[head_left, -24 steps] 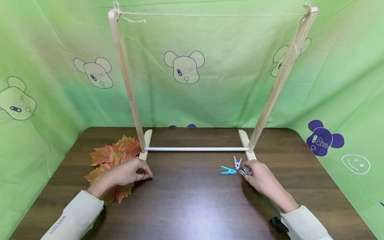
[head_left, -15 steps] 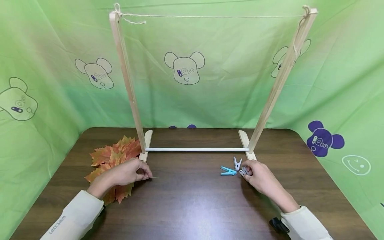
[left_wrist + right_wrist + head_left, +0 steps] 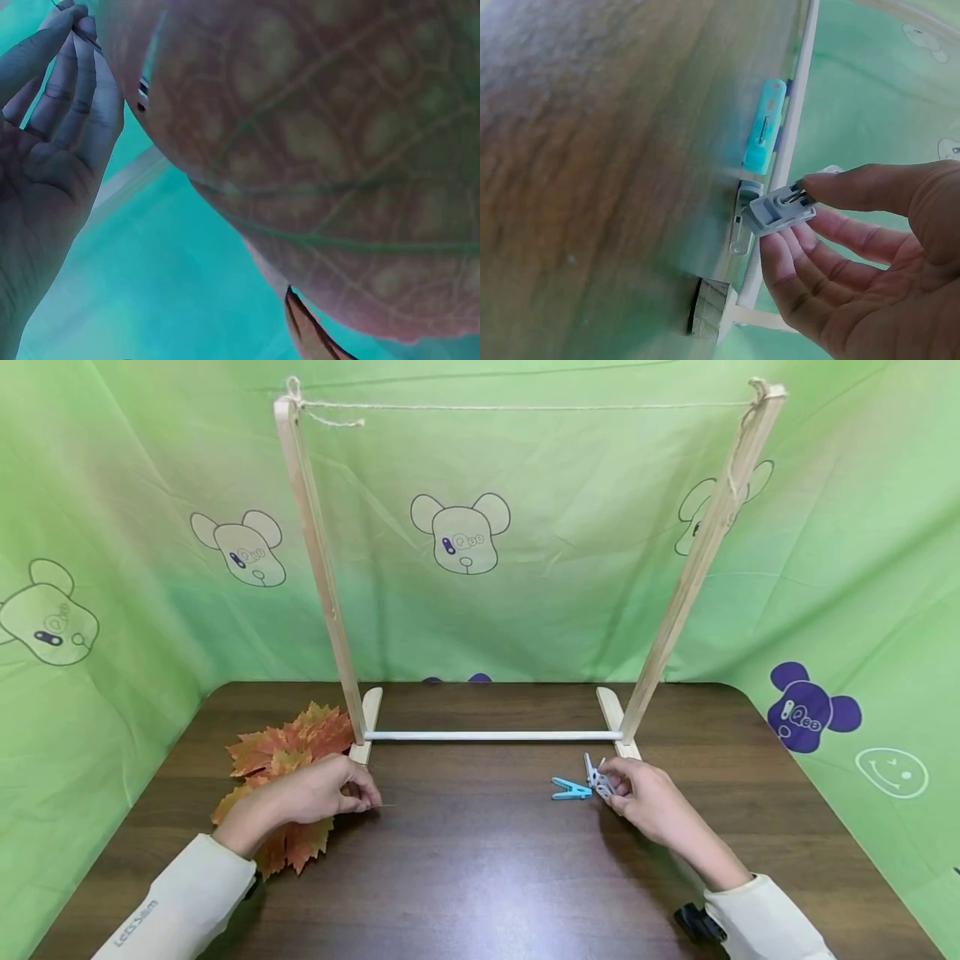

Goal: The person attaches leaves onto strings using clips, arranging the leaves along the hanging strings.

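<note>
My left hand (image 3: 327, 792) pinches a thin stem between thumb and fingertips, beside the pile of orange maple leaves (image 3: 303, 739). In the left wrist view a large leaf (image 3: 322, 150) fills most of the picture, and the left hand (image 3: 52, 142) has the thin stem at its fingertips. My right hand (image 3: 647, 793) holds a grey clothespin (image 3: 780, 210) between thumb and fingers. Just past it lies another pale clothespin (image 3: 742, 217), partly hidden by the held one. A light blue clothespin (image 3: 571, 789) lies on the table to their left.
A wooden frame stands at the back, with a left post (image 3: 318, 568), a right post (image 3: 697, 568) and a white bar (image 3: 495, 736) low between them. A string (image 3: 525, 407) spans the post tops. The brown table (image 3: 480, 860) meets a green printed cloth (image 3: 570, 610).
The grey clothespin in my right hand has turned and shifted slightly, and now overlaps the pale one behind it. My left hand stays nearly still. The head view has tilted slightly upward.
</note>
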### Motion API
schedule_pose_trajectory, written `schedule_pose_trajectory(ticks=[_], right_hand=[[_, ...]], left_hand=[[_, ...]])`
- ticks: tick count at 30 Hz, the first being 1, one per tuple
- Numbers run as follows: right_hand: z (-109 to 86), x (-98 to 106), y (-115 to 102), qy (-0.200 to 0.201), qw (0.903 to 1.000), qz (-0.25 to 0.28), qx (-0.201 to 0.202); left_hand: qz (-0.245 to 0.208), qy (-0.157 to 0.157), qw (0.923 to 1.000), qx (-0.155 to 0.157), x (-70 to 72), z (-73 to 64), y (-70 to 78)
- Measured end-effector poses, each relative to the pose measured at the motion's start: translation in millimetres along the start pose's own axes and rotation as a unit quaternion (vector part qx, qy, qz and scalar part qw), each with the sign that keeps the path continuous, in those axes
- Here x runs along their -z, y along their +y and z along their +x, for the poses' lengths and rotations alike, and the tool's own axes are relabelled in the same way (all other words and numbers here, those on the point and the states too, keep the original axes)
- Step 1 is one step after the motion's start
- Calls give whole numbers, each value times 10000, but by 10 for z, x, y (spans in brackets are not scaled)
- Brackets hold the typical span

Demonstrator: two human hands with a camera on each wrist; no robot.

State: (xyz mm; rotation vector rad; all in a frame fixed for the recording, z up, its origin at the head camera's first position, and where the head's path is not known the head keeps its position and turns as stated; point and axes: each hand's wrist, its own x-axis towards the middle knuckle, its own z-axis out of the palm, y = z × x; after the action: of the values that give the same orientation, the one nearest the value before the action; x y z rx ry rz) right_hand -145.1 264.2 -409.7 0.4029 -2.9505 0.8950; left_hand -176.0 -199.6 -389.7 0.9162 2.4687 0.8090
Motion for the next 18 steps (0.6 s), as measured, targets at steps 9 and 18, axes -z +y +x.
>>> schedule_pose_trajectory(ticks=[9,18], right_hand=[[12,37,-26,-135,9992,370,2],[24,53,-37,-104,9978,656,81]], left_hand=[[35,31,9999,104,94,-41,147],[-178,109,9998,-61,201,-50,311]])
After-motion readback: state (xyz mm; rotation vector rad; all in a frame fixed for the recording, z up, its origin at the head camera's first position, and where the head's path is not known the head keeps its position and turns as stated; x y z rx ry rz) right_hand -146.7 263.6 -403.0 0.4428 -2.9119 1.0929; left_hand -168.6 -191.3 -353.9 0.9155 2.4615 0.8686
